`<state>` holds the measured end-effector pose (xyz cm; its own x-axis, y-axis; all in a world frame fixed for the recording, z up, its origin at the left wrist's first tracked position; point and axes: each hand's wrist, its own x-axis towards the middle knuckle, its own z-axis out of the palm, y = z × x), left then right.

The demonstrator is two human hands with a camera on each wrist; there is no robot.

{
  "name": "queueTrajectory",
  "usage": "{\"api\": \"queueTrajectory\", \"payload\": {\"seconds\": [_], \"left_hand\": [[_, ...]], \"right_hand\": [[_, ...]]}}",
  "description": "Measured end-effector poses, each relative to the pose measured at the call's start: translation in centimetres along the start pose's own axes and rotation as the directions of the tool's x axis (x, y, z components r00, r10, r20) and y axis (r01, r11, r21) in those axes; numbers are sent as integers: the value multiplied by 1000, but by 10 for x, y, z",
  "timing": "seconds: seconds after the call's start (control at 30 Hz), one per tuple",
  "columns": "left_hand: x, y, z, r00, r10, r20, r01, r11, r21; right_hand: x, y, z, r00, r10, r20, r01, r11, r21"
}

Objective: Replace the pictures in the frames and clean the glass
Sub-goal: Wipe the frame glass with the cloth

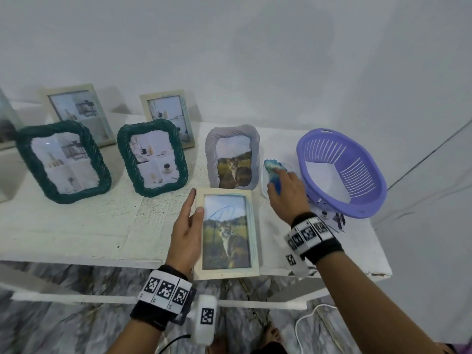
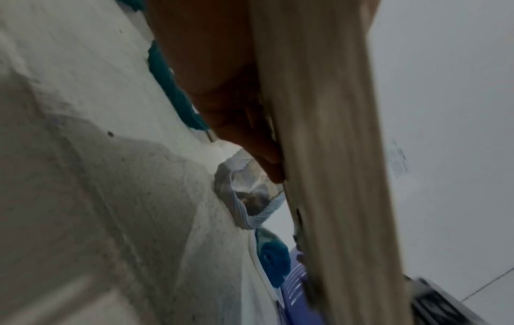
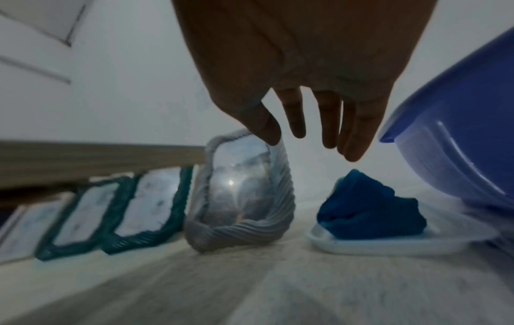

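Left hand: grips cream wooden cat-photo frame | Right hand: fingers extended, above crumpled blue cloth

We hold the wooden frame with our left hand; our right hand seems to touch the blue cloth.

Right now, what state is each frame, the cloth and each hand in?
Cream wooden frame: cat picture in, blue scribble on glass, held by left hand.
Grey ribbed frame: standing, cat picture in.
Blue cloth: crumpled on white tray.
Right hand: open above cloth.
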<state>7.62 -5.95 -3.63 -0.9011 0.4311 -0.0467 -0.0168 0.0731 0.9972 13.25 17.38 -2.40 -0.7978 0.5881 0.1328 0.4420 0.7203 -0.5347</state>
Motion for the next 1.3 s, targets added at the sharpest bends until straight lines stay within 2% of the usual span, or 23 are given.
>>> {"api": "queueTrajectory", "payload": {"seconds": [0.1, 0.2, 0.3, 0.4, 0.5, 0.6, 0.67, 0.77, 0.87, 0.97, 1.1, 1.23, 1.3], "left_hand": [[2, 0, -7, 1000, 14, -10, -14, 1000, 1], [3, 2, -10, 1000, 22, -22, -22, 1000, -10], [5, 1, -13, 999, 20, -47, -21, 1000, -24], [6, 1, -14, 998, 35, -52, -35, 999, -12], [8, 1, -15, 999, 37, -41, -37, 999, -10], [11, 0, -14, 998, 45, -31, -45, 999, -6], [13, 0, -12, 999, 37, -26, -38, 999, -29], [15, 0, -11, 999, 46, -10, -47, 999, -12], [15, -1, -6, 998, 62, -16, -61, 998, 18], [12, -1, -1, 995, 93, -32, -91, 994, 59], [11, -6, 3, 992, 120, -48, -117, 992, 56], [6, -6, 3, 989, 139, -59, -134, 988, 72], [6, -6, 1, 989, 130, -69, -125, 989, 73]], "right_hand": [[39, -1, 4, 1000, 5, 18, -1, 983, -184], [61, -1, 13, 988, 107, 108, -57, 920, -388], [68, -5, 17, 963, 212, 168, -118, 888, -444], [68, -7, 13, 961, 199, 190, -87, 874, -477], [66, -7, 9, 972, 164, 166, -84, 909, -409], [51, -6, 12, 981, 173, 92, -147, 959, -242], [29, -6, 12, 989, 145, 34, -140, 981, -133], [-14, -19, 1, 995, 37, -89, -35, 999, 26], [-55, -47, -8, 970, -110, -217, 141, 981, 132], [-75, -67, 4, 957, -231, -174, 248, 965, 81], [-75, -77, 24, 976, -205, -71, 197, 975, -107], [-74, -77, 33, 971, -235, -40, 234, 972, -25], [-79, -83, 32, 956, -292, -16, 292, 956, 10]]}}
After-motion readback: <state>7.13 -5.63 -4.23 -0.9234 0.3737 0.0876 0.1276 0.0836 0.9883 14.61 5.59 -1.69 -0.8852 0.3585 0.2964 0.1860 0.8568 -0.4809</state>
